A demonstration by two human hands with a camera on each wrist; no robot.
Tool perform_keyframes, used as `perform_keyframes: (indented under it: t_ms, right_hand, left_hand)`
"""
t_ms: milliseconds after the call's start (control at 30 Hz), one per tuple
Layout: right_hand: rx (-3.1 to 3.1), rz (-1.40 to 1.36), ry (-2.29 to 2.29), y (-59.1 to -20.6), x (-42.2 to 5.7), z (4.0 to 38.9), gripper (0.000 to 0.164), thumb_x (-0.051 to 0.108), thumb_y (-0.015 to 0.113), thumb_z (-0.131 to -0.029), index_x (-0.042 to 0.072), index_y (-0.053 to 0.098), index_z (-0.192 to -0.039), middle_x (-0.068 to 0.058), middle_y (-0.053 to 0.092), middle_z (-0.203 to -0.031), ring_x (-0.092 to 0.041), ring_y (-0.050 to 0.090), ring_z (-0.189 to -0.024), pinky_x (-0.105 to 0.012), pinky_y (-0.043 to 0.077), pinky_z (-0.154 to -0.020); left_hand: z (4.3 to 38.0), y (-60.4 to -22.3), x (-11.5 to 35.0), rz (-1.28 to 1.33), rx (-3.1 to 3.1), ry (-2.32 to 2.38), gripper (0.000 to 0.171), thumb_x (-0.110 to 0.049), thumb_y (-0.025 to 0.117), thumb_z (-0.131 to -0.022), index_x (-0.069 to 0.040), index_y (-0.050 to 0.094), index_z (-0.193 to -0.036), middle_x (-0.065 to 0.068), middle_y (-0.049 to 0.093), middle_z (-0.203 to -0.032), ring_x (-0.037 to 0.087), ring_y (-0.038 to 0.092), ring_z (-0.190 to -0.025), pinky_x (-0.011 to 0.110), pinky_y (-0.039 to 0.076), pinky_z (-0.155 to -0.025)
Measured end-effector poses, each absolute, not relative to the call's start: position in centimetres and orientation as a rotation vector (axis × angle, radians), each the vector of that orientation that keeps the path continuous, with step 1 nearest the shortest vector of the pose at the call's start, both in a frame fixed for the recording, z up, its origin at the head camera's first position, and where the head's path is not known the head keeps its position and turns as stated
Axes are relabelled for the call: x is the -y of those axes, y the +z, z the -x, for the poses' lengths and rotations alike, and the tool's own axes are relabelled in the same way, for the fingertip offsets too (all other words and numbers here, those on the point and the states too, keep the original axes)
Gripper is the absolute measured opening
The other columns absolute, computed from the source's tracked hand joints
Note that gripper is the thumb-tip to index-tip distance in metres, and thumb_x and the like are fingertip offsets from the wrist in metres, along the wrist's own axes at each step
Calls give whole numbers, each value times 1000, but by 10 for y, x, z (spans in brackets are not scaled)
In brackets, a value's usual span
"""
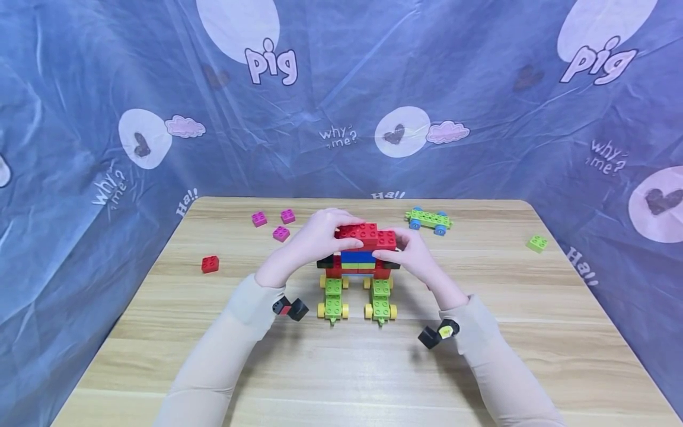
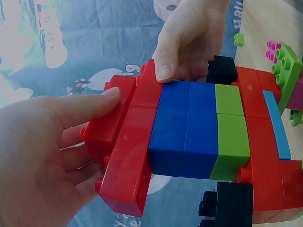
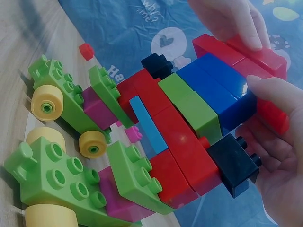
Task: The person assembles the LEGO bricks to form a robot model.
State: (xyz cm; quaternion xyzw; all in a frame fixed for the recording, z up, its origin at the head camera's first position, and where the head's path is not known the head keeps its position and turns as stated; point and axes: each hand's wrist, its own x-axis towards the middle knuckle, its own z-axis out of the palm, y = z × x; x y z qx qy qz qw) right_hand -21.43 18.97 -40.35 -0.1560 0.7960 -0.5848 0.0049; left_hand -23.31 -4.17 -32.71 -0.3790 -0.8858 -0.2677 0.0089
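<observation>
A brick model stands on two green wheeled bases with yellow wheels (image 3: 47, 103). Its body has red bricks (image 3: 184, 142), a light blue plate (image 3: 147, 124), lime bricks (image 2: 231, 142), blue bricks (image 2: 182, 130) and black bricks (image 2: 232, 203) jutting out on both sides. Red bricks cap the top. My left hand (image 1: 315, 237) grips the uppermost red brick (image 2: 111, 125), thumb on its near face and fingers behind. On the other side, my right hand (image 1: 413, 255) holds the upper part, its thumb at the blue and red bricks and its fingers behind.
Several pink bricks (image 1: 281, 233) lie at the back left, with a red brick (image 1: 210, 264) nearer. A green wheeled base with blue wheels (image 1: 428, 218) stands behind the model to the right. One lime brick (image 1: 537, 243) lies by the table's right edge. A printed blue cloth (image 1: 331, 107) hangs behind.
</observation>
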Motion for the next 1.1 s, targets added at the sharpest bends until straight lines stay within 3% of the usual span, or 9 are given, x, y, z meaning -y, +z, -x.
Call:
perform_keyframes:
  t_ms: [1100]
  right_hand:
    - [-2502, 485, -1811, -403, -190, 214, 40, 16, 75, -83, 2, 63, -119, -15, 69, -110, -14, 66, -95, -29, 53, -87]
  left_hand:
    - [234, -324, 37, 1104, 2835, -902, 44, -30, 75, -84, -12, 67, -124, 7, 68, -121, 22, 61, -114, 38, 48, -100]
